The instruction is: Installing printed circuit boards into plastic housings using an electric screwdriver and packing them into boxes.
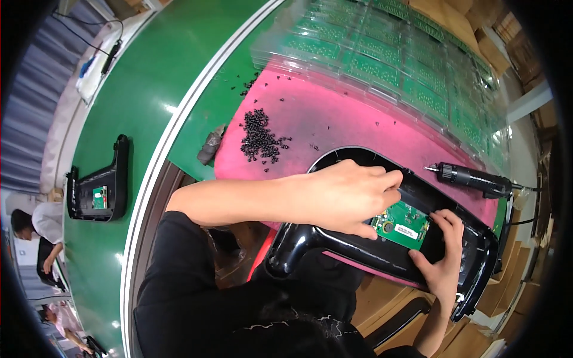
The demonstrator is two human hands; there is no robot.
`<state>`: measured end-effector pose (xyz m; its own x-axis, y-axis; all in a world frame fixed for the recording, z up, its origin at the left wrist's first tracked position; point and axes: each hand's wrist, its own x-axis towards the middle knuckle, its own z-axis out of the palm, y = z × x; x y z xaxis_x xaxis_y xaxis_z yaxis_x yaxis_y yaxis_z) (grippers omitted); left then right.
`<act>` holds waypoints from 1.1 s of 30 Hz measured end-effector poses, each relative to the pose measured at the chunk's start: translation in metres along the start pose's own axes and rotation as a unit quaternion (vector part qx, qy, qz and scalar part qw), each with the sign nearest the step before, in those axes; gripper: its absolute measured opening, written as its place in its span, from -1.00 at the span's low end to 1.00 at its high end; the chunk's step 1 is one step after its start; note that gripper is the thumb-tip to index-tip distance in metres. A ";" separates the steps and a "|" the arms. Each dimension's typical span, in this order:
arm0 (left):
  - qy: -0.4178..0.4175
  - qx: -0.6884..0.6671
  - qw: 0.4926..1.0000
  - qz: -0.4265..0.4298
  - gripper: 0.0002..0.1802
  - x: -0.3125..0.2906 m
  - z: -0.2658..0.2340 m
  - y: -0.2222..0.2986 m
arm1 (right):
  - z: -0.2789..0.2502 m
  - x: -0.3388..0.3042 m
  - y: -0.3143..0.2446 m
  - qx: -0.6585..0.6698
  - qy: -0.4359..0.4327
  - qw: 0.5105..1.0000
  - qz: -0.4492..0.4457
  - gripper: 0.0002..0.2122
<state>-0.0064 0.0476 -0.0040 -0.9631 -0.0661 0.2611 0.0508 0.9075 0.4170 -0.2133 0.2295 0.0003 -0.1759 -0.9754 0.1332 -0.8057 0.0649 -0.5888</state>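
A green circuit board (403, 225) with a white label lies inside a black plastic housing (352, 247), which has a handle-like arm at its left. My left hand (358, 194) reaches across from the left with bent fingers. Its fingertips are at the board's far edge and its thumb at the left edge. On the other side my right hand (444, 253) has its fingers at the board's right edge and its thumb by the near corner. Both hands hold the board between them. My left hand hides the part of the housing beneath it.
A pink mat (310, 113) carries a pile of small black screws (258, 136). Right of the housing lies a black electric screwdriver (471, 179). Clear trays of green boards (370, 65) stand behind. Another housing (98, 185) sits on the green table at left, near a co-worker (49, 224).
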 end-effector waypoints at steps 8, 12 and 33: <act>0.027 0.019 0.999 0.017 -0.41 -0.006 0.003 -0.005 | -0.010 0.004 -0.013 -0.008 -0.038 0.999 0.023 -0.34; 0.081 -0.053 0.995 0.007 -0.52 -0.003 -0.017 -0.017 | -0.041 0.004 0.000 0.051 0.100 0.987 0.116 -0.53; 0.176 0.194 0.828 -0.496 -0.84 -0.042 -0.083 -0.121 | -0.041 0.103 0.009 0.387 0.266 0.880 -0.074 -0.51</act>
<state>0.0498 -0.0935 0.0065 -0.3397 -0.9139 0.2223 -0.8737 0.3941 0.2853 -0.2621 0.1384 0.0411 -0.5066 -0.7113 0.4873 -0.2520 -0.4184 -0.8726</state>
